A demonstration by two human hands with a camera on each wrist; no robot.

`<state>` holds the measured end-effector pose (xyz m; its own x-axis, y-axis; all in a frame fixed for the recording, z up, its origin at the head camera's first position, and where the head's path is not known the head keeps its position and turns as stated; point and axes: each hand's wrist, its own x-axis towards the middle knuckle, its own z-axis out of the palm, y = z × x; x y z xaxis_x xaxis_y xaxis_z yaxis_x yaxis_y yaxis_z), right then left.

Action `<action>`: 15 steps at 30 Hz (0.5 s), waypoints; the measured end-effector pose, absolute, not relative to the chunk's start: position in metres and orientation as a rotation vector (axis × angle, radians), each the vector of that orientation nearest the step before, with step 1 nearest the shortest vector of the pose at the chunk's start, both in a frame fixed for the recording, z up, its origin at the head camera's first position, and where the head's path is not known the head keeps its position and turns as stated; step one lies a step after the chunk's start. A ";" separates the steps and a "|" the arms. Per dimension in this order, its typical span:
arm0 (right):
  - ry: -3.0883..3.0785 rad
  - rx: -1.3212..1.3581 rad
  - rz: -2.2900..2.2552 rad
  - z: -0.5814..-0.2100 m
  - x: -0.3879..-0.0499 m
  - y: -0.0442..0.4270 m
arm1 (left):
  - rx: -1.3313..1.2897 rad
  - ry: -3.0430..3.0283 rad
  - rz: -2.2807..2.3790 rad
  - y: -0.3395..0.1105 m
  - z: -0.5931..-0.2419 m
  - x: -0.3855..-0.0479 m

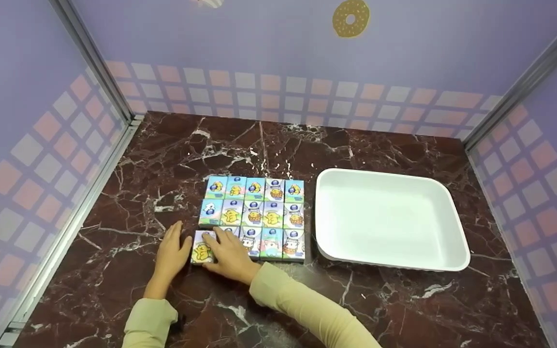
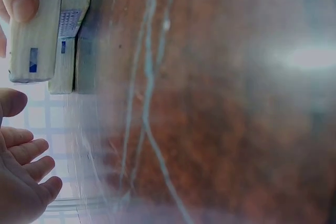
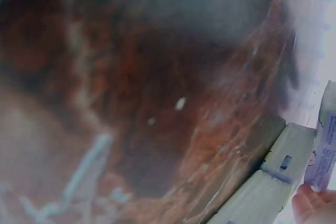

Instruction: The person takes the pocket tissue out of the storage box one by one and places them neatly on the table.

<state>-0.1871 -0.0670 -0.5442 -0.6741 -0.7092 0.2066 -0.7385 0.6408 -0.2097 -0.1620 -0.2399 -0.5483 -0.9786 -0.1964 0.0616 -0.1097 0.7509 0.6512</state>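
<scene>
Small cartoon-printed tissue packs [image 1: 253,212] lie side by side in three rows on the dark table. At the near left corner, my right hand [image 1: 232,255] pinches one yellow-bear tissue pack [image 1: 201,253] between thumb and fingers. That pack sits slightly out of line with its row; in the left wrist view its pale end [image 2: 42,45] stands off the table, under the right thumb [image 2: 24,7]. My left hand [image 1: 171,255] is just left of it, fingers loosely extended and holding nothing. The right wrist view catches only the right fingertips [image 3: 314,205] at its edge.
A white rectangular tub [image 1: 389,217] stands to the right of the packs. Purple panels with checked borders [image 1: 269,48] enclose the marble-patterned table [image 1: 162,164] at the back and both sides. White specks lie behind the packs.
</scene>
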 end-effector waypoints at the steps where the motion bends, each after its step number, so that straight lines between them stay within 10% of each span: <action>1: -2.754 1.211 0.423 -0.544 -0.187 -0.068 | 0.248 -2.821 -1.034 -0.240 -0.549 -0.162; 15: -2.814 1.229 0.435 -0.542 -0.185 -0.072 | 0.263 -2.854 -1.042 -0.242 -0.547 -0.159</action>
